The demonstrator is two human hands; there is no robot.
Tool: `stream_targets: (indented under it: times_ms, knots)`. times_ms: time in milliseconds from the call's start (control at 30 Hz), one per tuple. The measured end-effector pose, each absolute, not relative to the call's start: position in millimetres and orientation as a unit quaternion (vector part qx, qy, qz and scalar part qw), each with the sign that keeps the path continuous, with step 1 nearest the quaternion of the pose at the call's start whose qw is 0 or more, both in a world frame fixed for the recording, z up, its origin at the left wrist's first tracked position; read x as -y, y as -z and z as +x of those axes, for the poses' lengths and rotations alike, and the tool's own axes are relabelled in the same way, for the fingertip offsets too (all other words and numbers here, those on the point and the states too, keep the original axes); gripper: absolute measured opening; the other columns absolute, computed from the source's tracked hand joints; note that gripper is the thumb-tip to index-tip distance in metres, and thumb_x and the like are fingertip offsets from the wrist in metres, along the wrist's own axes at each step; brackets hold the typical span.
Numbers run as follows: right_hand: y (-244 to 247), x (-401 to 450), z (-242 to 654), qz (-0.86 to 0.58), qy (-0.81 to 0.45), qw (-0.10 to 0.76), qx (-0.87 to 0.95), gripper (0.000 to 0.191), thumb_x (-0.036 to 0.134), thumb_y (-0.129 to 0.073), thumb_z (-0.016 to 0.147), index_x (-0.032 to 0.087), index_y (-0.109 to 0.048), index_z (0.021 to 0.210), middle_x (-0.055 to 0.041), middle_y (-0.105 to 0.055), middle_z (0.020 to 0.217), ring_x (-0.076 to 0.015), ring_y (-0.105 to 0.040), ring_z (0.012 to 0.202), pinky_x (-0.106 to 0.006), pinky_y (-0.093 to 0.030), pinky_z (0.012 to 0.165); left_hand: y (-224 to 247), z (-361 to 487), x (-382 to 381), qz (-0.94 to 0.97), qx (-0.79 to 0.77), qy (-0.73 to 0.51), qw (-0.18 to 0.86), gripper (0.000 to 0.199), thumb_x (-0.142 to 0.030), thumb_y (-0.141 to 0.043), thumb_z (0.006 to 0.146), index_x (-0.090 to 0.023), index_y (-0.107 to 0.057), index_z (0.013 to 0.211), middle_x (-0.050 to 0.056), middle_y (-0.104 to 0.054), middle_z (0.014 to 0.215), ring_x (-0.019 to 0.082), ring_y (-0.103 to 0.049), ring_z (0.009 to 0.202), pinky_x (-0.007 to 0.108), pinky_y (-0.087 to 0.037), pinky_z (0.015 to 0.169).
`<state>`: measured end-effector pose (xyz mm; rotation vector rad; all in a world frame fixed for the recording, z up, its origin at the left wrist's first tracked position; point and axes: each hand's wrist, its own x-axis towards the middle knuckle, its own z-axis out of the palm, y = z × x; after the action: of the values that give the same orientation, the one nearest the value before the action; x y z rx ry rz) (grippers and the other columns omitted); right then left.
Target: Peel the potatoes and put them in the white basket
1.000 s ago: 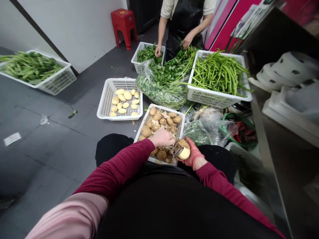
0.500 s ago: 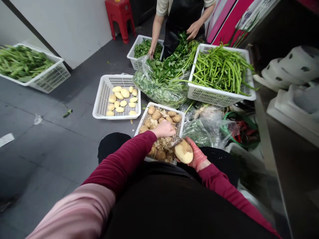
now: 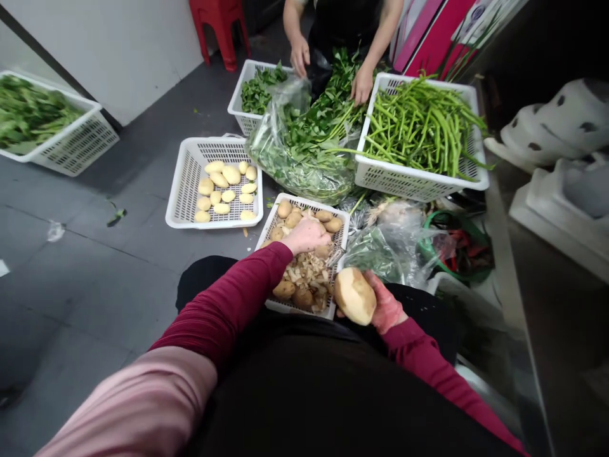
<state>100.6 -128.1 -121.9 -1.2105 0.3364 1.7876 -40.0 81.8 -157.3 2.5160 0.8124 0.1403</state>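
Note:
My right hand [image 3: 384, 306], in a reddish glove, is closed round a large, partly peeled potato [image 3: 354, 296] at the near right corner of a white basket [image 3: 346, 230]. My left hand [image 3: 308, 235] is bare and closed in a fist above that basket. It grips a peeler [image 3: 335, 255], whose metal end sticks out toward the potato, apart from it; its handle is hidden in the fingers. Unpeeled potatoes [image 3: 333, 225] lie in the basket, with a heap of peelings [image 3: 309, 273] at the near side.
A second white basket [image 3: 174, 197] with several peeled potatoes [image 3: 231, 175] stands left. Beyond, a co-worker's hands [image 3: 362, 84] handle leafy greens [image 3: 309, 143] in a clear bag. Baskets of green beans [image 3: 423, 130] and greens [image 3: 33, 117] flank this area. A red stool [image 3: 221, 28] stands behind.
The peeler has come away from the potato, and the potato has turned to show more peeled surface. The co-worker's hands have shifted over the greens. The whole view has moved slightly.

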Motion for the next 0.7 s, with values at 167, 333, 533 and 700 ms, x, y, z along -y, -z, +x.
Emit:
stream_targets:
  times_ms: [167,333,533,700]
  knots:
    - [127,99,93,-0.527,-0.643,0.52,-0.197,0.025,0.037,-0.048,0.089,0.018,-0.064,0.088,-0.0043,-0.073,0.07,-0.0215,-0.069,0.061,-0.041,-0.059,0.069,126,-44,-53,0.932,-0.278,-0.101,0.209,0.033,-0.024,-0.044,0.081,-0.015,-0.07,0.061,0.006,-0.064,0.063,0.018,-0.053,0.067,0.034,-0.034,0.074]
    - [131,96,86,-0.541,-0.621,0.53,-0.201,0.026,0.038,-0.054,0.086,0.017,-0.066,0.095,-0.0049,-0.073,0.069,-0.0222,-0.069,0.06,-0.04,-0.06,0.067,124,-41,-19,0.953,-0.21,-0.128,0.174,0.033,-0.026,-0.046,0.08,-0.016,-0.069,0.059,0.007,-0.064,0.059,0.019,-0.052,0.066,0.037,-0.035,0.075]
    - [128,106,82,-0.577,-0.65,0.473,-0.147,0.03,0.038,-0.056,0.089,0.011,-0.067,0.099,-0.0079,-0.073,0.067,-0.0211,-0.069,0.057,-0.035,-0.059,0.061,147,-47,-51,0.943,-0.269,-0.072,0.179,0.031,-0.026,-0.048,0.081,-0.014,-0.07,0.063,0.01,-0.067,0.067,0.02,-0.057,0.071,0.035,-0.035,0.073]
    - [134,104,79,-0.626,-0.594,0.491,-0.121,0.026,0.036,-0.061,0.086,0.014,-0.068,0.096,-0.0063,-0.074,0.07,-0.02,-0.07,0.06,-0.033,-0.06,0.065,148,-42,-54,0.941,-0.278,-0.094,0.168,0.034,-0.027,-0.044,0.082,-0.014,-0.071,0.065,0.01,-0.067,0.066,0.021,-0.056,0.071,0.037,-0.035,0.074]
